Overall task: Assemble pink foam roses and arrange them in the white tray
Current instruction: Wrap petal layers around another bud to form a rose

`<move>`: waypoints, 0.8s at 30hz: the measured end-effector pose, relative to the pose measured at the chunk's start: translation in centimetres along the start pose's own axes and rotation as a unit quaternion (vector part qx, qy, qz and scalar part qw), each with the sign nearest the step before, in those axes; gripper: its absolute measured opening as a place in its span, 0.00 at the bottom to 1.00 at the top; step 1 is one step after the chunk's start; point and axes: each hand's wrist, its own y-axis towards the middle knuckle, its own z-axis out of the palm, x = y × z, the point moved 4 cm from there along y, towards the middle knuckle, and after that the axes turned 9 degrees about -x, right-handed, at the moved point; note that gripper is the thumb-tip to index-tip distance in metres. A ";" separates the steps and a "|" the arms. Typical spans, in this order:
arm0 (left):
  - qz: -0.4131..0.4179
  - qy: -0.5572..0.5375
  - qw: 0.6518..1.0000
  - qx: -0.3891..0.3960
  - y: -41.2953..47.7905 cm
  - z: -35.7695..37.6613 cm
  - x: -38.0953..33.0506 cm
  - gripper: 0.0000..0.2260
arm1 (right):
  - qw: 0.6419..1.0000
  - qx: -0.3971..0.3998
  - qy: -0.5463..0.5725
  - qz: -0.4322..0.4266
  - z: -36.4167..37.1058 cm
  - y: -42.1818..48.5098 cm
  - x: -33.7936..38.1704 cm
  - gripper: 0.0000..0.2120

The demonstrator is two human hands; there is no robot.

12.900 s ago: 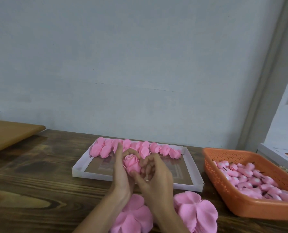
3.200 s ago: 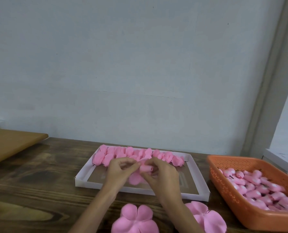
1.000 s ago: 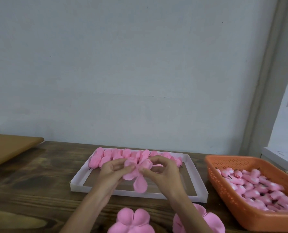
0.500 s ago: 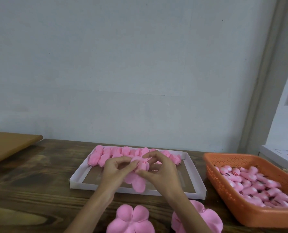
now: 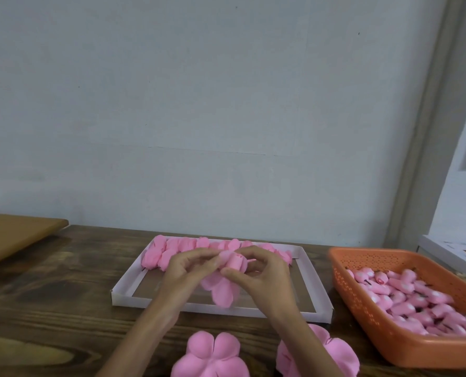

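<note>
Dark wooden table (image 5: 49,308) stands against a pale grey wall (image 5: 199,104). Toward the wall lies the white tray (image 5: 145,302), with a row of finished roses (image 5: 172,251) packed along its far edge.

Both hands meet above the middle of the tray. The left hand (image 5: 185,273) has its fingers curled, and its thumb and fingertips pinch the left side of a half-made rose (image 5: 234,261). The right hand (image 5: 264,278) pinches the other side, its thumb underneath and its forefinger arched over the top. The rolled bud of this rose sits between the fingertips of the two hands, and its loose petals (image 5: 222,293) hang down over the tray. Whether they touch the tray floor cannot be told.

Just right of the tray stands an orange basket (image 5: 389,341) holding a heap of pink buds (image 5: 406,297). At the near edge of the table lie two stacks of flat petal pieces: one (image 5: 213,355) between the forearms, the other (image 5: 338,352) partly hidden by the right forearm. A tan board (image 5: 14,235) sits at the far left.
</note>
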 end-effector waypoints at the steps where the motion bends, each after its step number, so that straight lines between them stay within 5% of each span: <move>1: -0.013 0.000 1.000 0.007 0.1 -0.3 0.1 0.15 | 1.000 -0.009 0.008 0.005 -0.2 0.1 0.0 0.13; 8: -0.092 -0.071 0.992 -0.039 0.6 -0.9 1.7 0.19 | 1.000 -0.005 0.024 0.017 -0.9 0.5 -0.2 0.11; 14: -0.056 -0.056 0.995 -0.066 0.2 0.0 1.3 0.14 | 0.997 0.067 0.012 0.018 -0.2 -0.1 0.1 0.14; 24: 0.045 -0.029 0.996 -0.075 -0.2 0.2 0.4 0.11 | 0.999 0.023 -0.005 -0.025 0.0 -0.2 0.7 0.14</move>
